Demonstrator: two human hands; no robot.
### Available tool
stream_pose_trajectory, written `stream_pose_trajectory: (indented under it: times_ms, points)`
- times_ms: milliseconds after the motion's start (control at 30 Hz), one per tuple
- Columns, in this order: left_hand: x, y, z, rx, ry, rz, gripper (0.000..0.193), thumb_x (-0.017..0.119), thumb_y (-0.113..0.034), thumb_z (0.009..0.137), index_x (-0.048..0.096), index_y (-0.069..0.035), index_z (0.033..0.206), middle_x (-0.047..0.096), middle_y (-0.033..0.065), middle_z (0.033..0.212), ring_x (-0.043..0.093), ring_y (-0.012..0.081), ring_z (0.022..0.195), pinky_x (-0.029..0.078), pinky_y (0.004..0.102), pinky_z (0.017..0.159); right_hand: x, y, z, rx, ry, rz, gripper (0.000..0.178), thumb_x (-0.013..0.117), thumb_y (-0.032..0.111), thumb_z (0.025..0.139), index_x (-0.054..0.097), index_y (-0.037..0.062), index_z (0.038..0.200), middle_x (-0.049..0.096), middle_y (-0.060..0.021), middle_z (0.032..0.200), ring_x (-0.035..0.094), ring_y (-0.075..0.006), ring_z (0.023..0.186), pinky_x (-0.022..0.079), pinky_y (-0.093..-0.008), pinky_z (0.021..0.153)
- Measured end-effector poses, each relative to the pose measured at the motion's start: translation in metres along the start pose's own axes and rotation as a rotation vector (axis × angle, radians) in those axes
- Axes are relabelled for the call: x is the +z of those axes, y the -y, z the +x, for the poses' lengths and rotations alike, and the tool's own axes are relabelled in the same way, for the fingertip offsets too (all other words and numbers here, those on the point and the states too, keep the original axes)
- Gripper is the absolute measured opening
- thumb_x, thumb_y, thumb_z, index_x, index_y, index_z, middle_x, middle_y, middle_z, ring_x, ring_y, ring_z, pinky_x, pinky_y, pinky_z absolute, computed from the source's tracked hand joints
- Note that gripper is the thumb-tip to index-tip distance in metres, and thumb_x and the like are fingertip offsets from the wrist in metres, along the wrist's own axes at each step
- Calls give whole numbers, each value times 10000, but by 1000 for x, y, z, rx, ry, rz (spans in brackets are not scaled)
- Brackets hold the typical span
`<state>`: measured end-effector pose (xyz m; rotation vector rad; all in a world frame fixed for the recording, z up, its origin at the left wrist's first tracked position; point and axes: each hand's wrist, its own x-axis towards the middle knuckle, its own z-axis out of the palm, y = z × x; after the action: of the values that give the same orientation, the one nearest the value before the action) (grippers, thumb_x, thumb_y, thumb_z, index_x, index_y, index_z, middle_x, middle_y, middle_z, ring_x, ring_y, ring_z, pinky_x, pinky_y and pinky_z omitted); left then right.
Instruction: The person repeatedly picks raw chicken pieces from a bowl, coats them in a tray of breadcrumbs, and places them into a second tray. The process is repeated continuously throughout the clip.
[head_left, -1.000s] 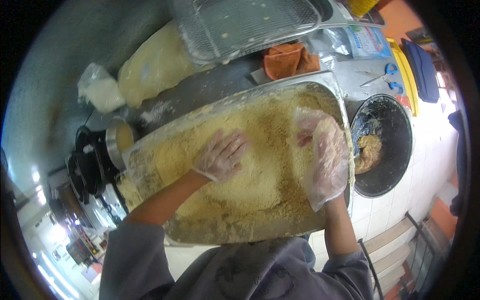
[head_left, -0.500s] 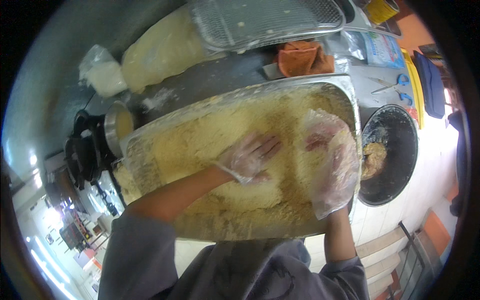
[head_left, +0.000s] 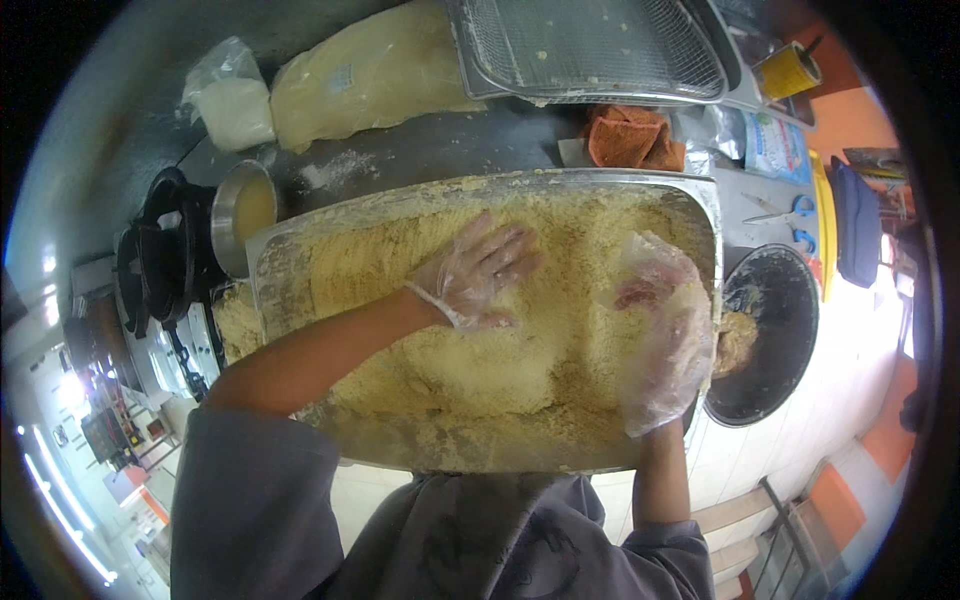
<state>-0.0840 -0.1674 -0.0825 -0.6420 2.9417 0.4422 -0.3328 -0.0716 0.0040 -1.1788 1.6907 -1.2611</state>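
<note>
Since the previous frame the left hand [head_left: 478, 275] has shifted toward the far side of the metal tray [head_left: 708, 205], while the right hand [head_left: 665, 335] remains at the tray's right end. The left forearm slants in from the lower left, palm down and fingers spread over the pale yellow crumbs [head_left: 490, 375] lying in the tray. The right forearm rises nearly straight, its gloved fingers curled; whether they grip anything, I cannot tell.
</note>
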Motion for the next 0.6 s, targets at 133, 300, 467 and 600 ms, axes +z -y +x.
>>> stream_pose_trajectory:
  times_ms: [133, 300, 467, 600]
  points:
    - [-4, -19, 26, 58, 32, -78, 972, 399, -754, 890, 211, -97, 1581, 203, 143, 1641, 162, 274, 1526, 20, 504, 1247, 0, 0, -1, 7, 2, 139, 642, 420, 571, 1015, 586, -7, 1243, 633, -110, 1127, 619, -181, 922, 496, -325, 811]
    - [2, -23, 33, 96, 92, 2, 983, 407, -773, 876, 261, -85, 1563, 239, 158, 1623, 198, 292, 1513, 66, 531, 1239, 5, 5, 2, -2, -26, 90, 658, 356, 577, 1038, 609, -6, 1208, 626, -103, 1107, 614, -194, 920, 499, -334, 764]
    - [-5, -35, 38, 69, 196, 27, 984, 396, -755, 895, 197, -74, 1577, 169, 156, 1647, 145, 287, 1528, 34, 500, 1249, 7, 15, -3, -98, -55, 52, 645, 403, 571, 1028, 598, -13, 1219, 646, -80, 1029, 600, -170, 893, 481, -319, 769]
    - [20, -58, 46, 184, -10, -80, 944, 400, -726, 915, 207, -77, 1573, 172, 166, 1640, 142, 321, 1523, 63, 491, 1252, 4, 14, -4, -13, -28, 254, 623, 463, 545, 1014, 589, -26, 1231, 637, -85, 1060, 594, -165, 887, 474, -313, 778]
